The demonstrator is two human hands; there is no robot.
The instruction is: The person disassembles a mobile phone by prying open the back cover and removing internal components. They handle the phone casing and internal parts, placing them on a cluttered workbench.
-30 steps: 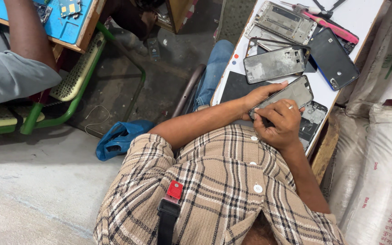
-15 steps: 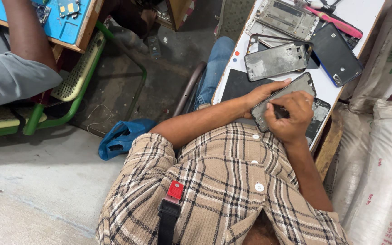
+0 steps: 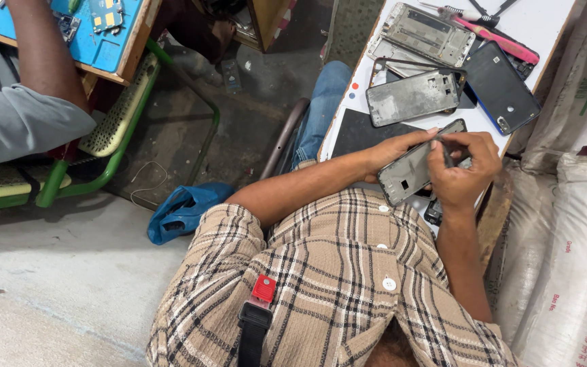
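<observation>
Two hands, one bare phone frame: seen from the head camera, my left hand (image 3: 394,148) is curled around the far long side of a grey metal phone frame (image 3: 417,165), while my right hand (image 3: 462,171) is closed on a slim dark tool (image 3: 445,153) whose tip rests on the frame's inner face. The frame sits tilted above my lap, just off the near edge of the white worktable (image 3: 550,20).

I judge it light, thin and stiff, yet apt to bend if squeezed across its cut-out middle, so the long side rails are the safest hold. The bare metal looks smooth and could slip from a loose grasp.

Room is tight. A dark flat panel (image 3: 363,131) lies just beyond my left hand, and another grey frame (image 3: 412,97), a dark back cover (image 3: 502,87) and a further frame (image 3: 427,32) crowd the table behind it, with a pink-handled tool (image 3: 505,43) near the far edge. White sacks (image 3: 568,224) press close on my right. On my left the floor opens out, past a blue bag (image 3: 183,211), towards a green chair (image 3: 107,146) where another person's grey sleeve (image 3: 15,117) shows.
</observation>
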